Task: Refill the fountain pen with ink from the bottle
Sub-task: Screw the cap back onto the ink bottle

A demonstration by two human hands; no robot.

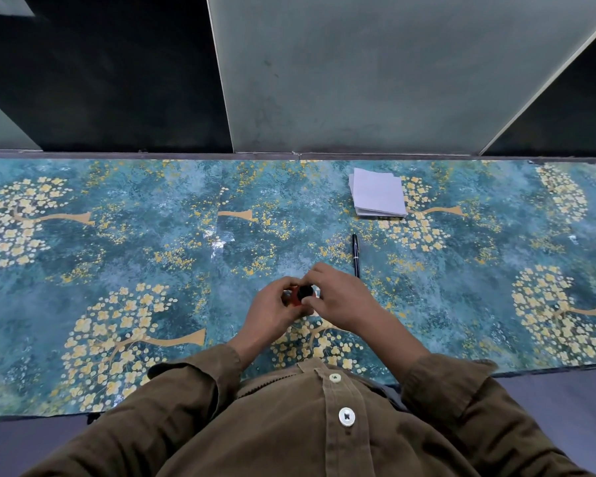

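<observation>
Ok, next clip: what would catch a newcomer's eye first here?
Probably the teal cloth with gold blossom trees covering the table. At its centre, both hands, left and right, close around a small ink bottle with a black cap. The pen lies just beyond, with folded paper further back.

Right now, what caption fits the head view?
Both hands, left hand and right hand, grip the ink bottle; fountain pen lies nearby.

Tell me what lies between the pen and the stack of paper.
Nothing: in the head view, only bare floral table cover separates the pen from the paper stack.
</observation>
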